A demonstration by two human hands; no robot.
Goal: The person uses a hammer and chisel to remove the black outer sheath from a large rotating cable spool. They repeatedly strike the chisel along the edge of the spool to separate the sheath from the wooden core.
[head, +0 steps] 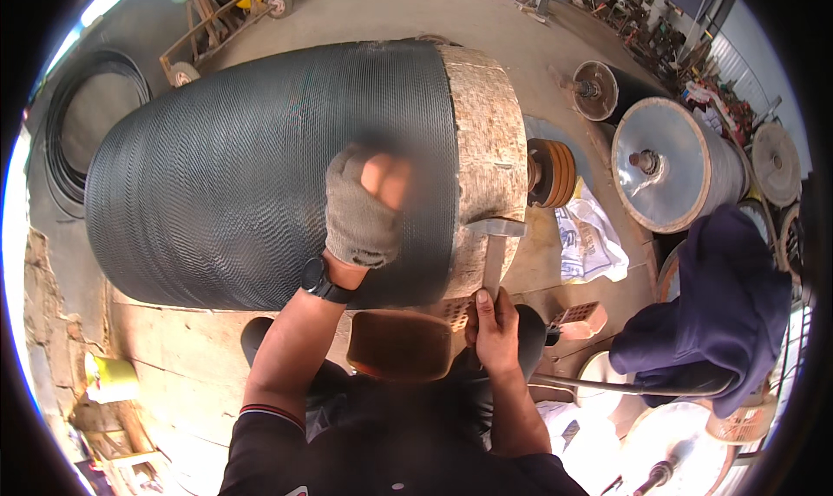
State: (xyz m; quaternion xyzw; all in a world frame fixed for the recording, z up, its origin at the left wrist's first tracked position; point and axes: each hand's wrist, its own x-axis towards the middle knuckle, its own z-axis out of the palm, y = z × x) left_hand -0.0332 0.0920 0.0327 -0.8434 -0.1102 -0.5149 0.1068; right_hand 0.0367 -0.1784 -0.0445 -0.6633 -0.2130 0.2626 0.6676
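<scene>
A large cylindrical drum lies crosswise before me, most of it covered by a finely ridged black winding [273,170]. Its right end is a bare, mottled tan band [488,118]. My left hand [368,209], in a grey knit glove that leaves some fingers bare, is over the black winding near the band. A dark blur hides its fingertips, so I cannot tell whether they grip anything. My bare right hand [496,330] grips the handle of a hammer [496,235] low down. The steel hammer head is over the tan band; contact is unclear.
A grooved pulley [553,172] sticks out from the drum's right end, near a white woven sack [586,235]. Perforated brick [581,320], metal-ended rollers [660,164] and navy cloth [709,314] are to the right. Leftward are a black coil [58,131] and a yellow bucket [112,377].
</scene>
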